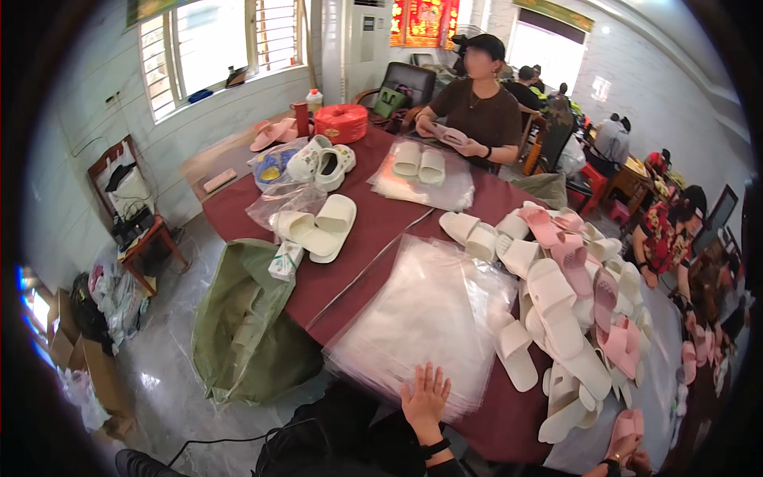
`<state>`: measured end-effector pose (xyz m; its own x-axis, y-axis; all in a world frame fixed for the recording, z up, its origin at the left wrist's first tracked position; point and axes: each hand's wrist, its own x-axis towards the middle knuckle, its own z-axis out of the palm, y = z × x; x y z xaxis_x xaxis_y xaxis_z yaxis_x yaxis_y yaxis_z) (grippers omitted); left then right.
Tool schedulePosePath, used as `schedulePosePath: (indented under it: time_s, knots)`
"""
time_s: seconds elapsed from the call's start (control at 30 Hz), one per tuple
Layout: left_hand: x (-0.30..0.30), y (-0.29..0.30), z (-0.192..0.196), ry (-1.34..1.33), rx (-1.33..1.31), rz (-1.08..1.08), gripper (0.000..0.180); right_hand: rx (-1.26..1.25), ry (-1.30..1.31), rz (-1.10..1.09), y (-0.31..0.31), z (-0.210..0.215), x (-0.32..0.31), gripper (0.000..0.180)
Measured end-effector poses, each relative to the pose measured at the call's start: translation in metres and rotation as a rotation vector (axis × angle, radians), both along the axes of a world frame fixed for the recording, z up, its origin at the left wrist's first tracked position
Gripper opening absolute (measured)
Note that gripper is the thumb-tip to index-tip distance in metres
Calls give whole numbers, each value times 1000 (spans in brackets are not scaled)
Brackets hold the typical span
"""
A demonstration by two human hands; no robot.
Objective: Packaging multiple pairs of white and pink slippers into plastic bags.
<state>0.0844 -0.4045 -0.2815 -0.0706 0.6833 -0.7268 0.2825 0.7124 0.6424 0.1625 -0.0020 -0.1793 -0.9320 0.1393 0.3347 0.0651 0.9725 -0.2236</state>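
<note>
Right hand (427, 401) spread on clear bags (425, 314); left hand out of view, can't tell. Imo press lightly, slick bags slide; mind white slipper (518, 362) right of hand.

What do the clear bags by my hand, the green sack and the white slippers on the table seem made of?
The clear bags look like thin, glossy plastic film: see-through, wrinkled, catching glare. The green sack is probably plastic, maybe woven, given its slight sheen and stiff folds. The white slippers could be matte moulded foam or rubber; they look thick and smooth.
</note>
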Motion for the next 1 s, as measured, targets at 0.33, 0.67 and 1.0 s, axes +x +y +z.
schedulePosePath:
  time_s: [0.33, 0.67, 1.0]
  knots:
    - [-31, -92, 26, -217, -98, 5, 21, 0, -38, -18, 3, -2, -5, 54]
    - [-167, -163, 63, -412, -256, -182, 22, 45, -58, -39, 3, 9, 1, 53]
    - [-104, -195, 13, -733, -238, -145, 23, 41, -81, 5, 2, 11, -3, 53]
